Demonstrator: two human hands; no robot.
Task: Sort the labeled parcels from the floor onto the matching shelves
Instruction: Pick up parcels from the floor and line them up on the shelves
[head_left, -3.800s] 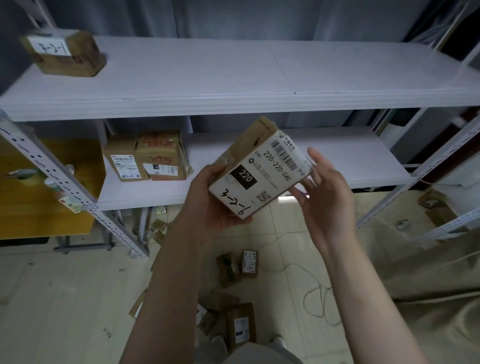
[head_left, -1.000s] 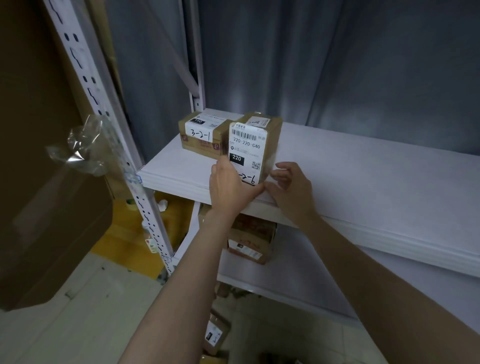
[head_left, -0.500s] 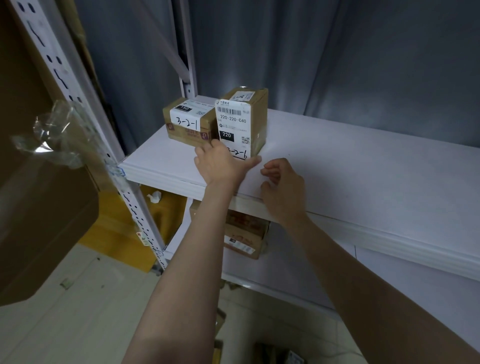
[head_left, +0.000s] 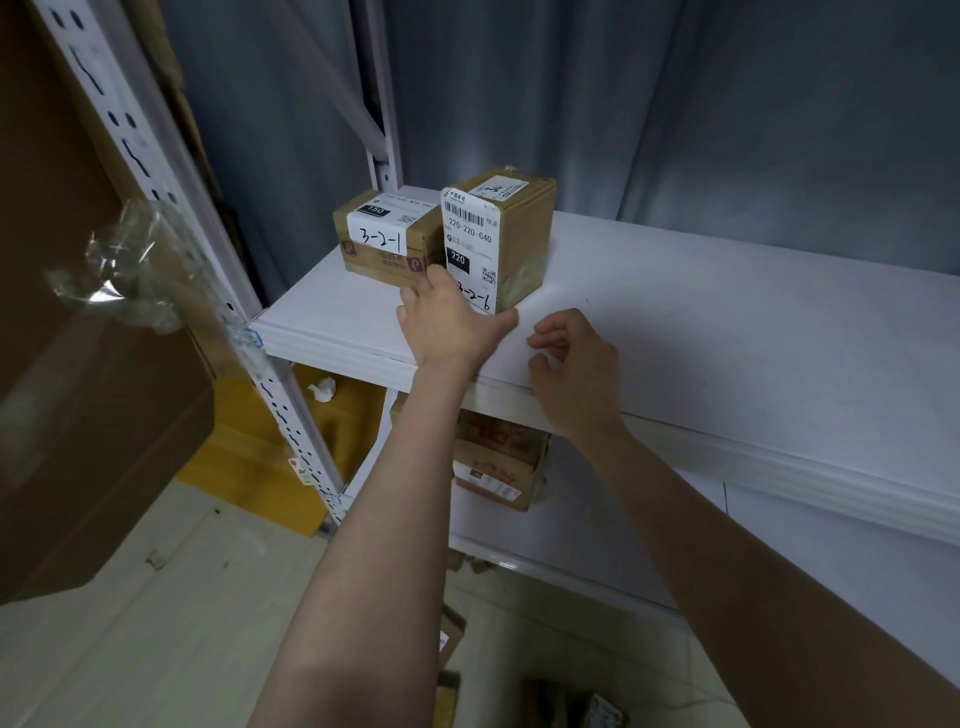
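Head view: Your left hand (head_left: 451, 325) rests against the lower front face of the tall parcel (head_left: 496, 239), which stands upright on the upper shelf (head_left: 727, 322) near its left end. The fingers of that hand lie spread and flat against the cardboard, not wrapped around it; the thumb points right along the parcel's base. The handwritten mark on its label reads 3-2-6, with 220 printed above.

Your right hand (head_left: 574, 366) hovers over the shelf's front edge, just right of the parcel and apart from it. Its fingers are loosely curled and hold nothing.

A lower parcel marked 3-2-1 (head_left: 387, 241) sits directly left of the tall parcel, touching or nearly touching it. Another carton (head_left: 498, 467) stands on the lower shelf (head_left: 613, 519). More parcels (head_left: 449, 634) lie on the floor (head_left: 156, 597) below.
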